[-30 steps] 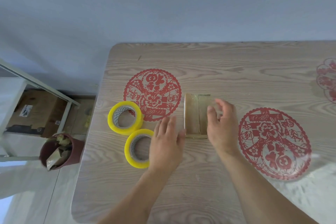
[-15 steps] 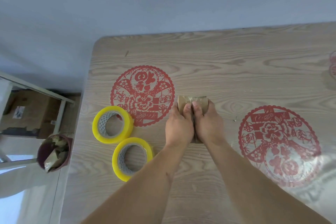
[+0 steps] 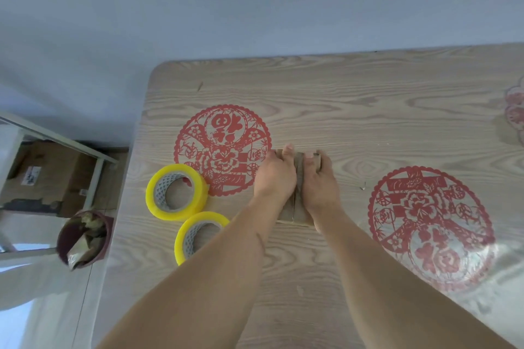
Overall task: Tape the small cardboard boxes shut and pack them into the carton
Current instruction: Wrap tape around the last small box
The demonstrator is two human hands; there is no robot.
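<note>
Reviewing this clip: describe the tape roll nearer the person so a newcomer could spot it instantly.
On the wooden table, look left of the hands, below the left red paper-cut. Two yellow tape rolls touch there; the nearer tape roll is the lower right one, partly hidden by the left forearm, while the farther tape roll shows whole.

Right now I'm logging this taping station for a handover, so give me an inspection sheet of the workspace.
Surface: wood-grain table with red paper-cut decals under a clear film.
Job's things: small cardboard box lying on the table between both hands; two yellow tape rolls to its left, touching each other. No carton on the table.
Clutter: a small scrap near the right decal.
Grippers: left hand and right hand press on the box, fingers curled over its far edge.
Cables: nothing seen.
Surroundings: full waste bin and a cardboard box under a frame on the floor, left.
</note>
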